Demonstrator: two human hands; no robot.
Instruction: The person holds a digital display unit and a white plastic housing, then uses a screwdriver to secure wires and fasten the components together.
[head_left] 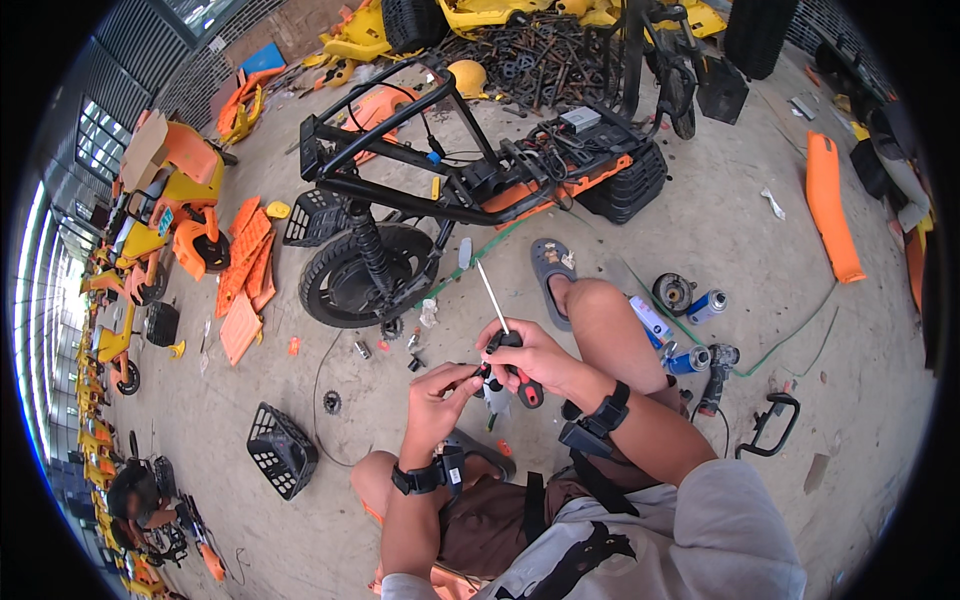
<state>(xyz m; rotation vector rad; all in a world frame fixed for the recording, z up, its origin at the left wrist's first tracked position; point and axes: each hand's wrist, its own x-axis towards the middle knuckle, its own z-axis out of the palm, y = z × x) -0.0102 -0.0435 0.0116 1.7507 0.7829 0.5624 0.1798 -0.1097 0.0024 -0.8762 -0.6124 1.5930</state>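
Note:
My right hand (545, 358) is closed around a screwdriver with a red and black handle (529, 392). Its thin metal shaft (491, 292) points away from me, toward the scooter frame. Just beside it, my left hand (438, 396) pinches a small black part (485, 371), whose kind I cannot make out. Fingertips of both hands nearly meet around that part. Ahead of them, a stripped scooter frame (395, 140) leans low over the concrete, its black-tyred wheel (368, 280) nearest my hands.
Spray cans (707, 306), a power drill (718, 376) and a round metal part (674, 293) lie by my right leg. A black basket (281, 452) and a small sprocket (332, 402) are on the left. Orange panels (245, 260) and an orange cover (833, 210) lie farther out.

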